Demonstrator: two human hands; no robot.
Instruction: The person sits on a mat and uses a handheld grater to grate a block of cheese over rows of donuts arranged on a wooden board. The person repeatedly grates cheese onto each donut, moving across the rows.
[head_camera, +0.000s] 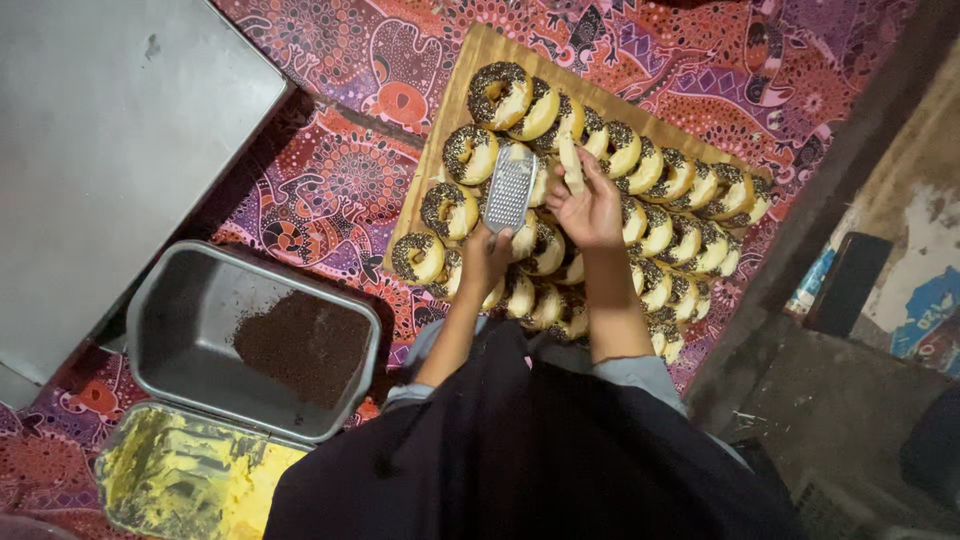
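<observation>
Patterned cloth (330, 170), grey tin (170, 330) of brown sprinkles (305, 345), left fingers gripping grater (510, 188), right pinching cheese stick (571, 165)

Dim light; red-purple patterned cloth (700, 60) covers the surface, grey metal sheet (100, 130) far left, dark post (830, 170) and peeling wall (920, 230) right.
</observation>
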